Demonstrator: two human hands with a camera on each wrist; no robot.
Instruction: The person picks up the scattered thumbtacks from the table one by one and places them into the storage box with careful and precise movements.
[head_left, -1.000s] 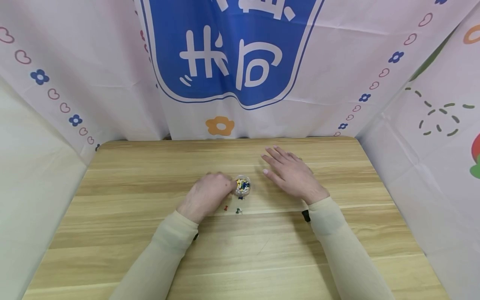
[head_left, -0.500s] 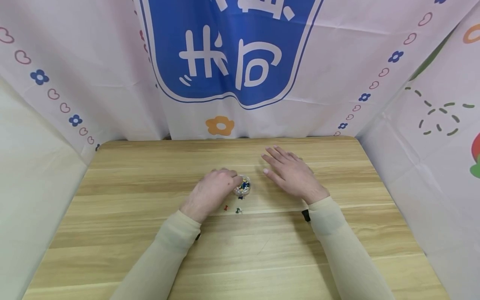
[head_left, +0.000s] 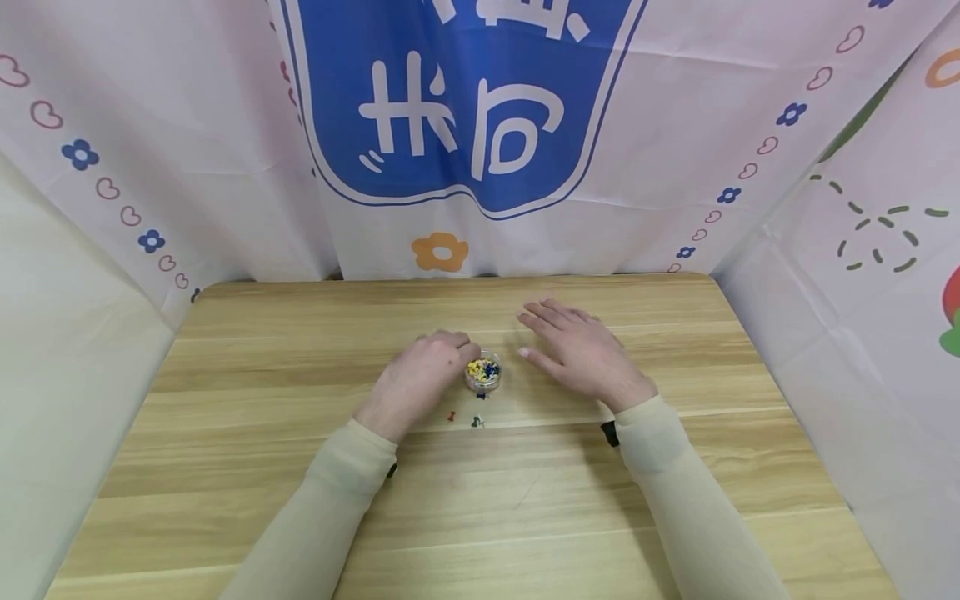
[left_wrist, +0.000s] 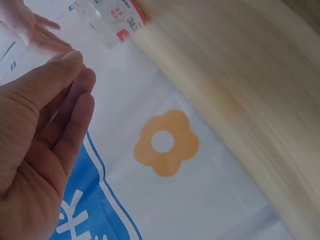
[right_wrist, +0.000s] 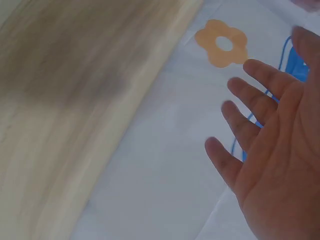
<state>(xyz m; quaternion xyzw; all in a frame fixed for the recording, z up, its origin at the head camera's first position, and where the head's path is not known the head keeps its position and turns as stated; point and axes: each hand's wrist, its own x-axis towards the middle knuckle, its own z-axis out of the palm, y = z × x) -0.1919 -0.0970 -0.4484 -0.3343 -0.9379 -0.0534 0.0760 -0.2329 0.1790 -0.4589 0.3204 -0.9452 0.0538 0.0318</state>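
A small clear round jar [head_left: 483,384] holds several yellow, white and blue push pins [head_left: 480,369] on the wooden table. My left hand [head_left: 420,375] is at the jar's upper left rim. In the left wrist view its thumb and fingers [left_wrist: 82,102] come together at the tips, with no object visible between them; the jar [left_wrist: 112,20] appears beyond the fingertips. To the right of the jar, my right hand [head_left: 585,354] lies palm down with fingers spread, holding nothing. The right wrist view shows its bare palm [right_wrist: 280,145].
Just in front of the jar lie a blue push pin [head_left: 482,396], a red one [head_left: 452,416] and a green one [head_left: 476,422] with a pale one beside it. A printed curtain [head_left: 225,167] hangs behind the table [head_left: 262,433].
My left fingers passed over the jar, then drew back to its upper left, showing more yellow pins. The jar shifted slightly left. My right hand moved a little left and nearer.
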